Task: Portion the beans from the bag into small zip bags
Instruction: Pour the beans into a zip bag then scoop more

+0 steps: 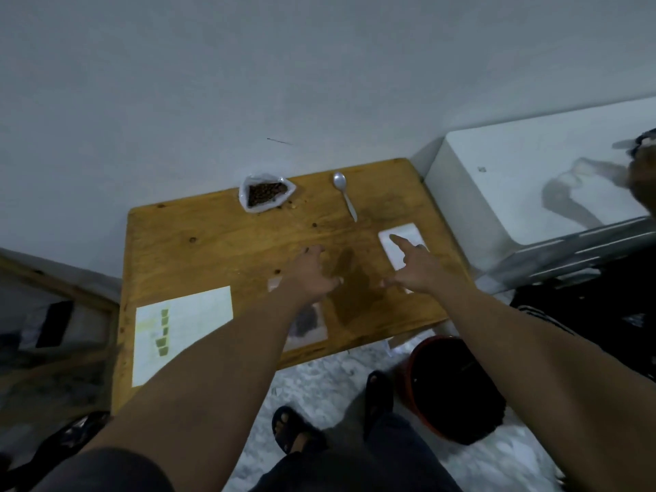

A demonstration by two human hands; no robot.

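Observation:
An open clear bag of dark beans (265,194) sits at the far edge of the wooden table (220,243). A metal spoon (344,193) lies to its right. A stack of small white zip bags (408,239) lies at the right side. A small zip bag holding beans (308,323) lies near the front edge, partly hidden under my left forearm. My left hand (314,273) hovers over the table's middle, fingers spread and holding nothing. My right hand (413,269) reaches over the white stack with its index finger stretched out on it.
A printed paper sheet (181,332) lies at the table's front left. A white appliance (539,186) stands to the right, a dark red bucket (451,388) on the floor below. A wooden frame (53,289) stands at the left. A few loose beans lie on the table.

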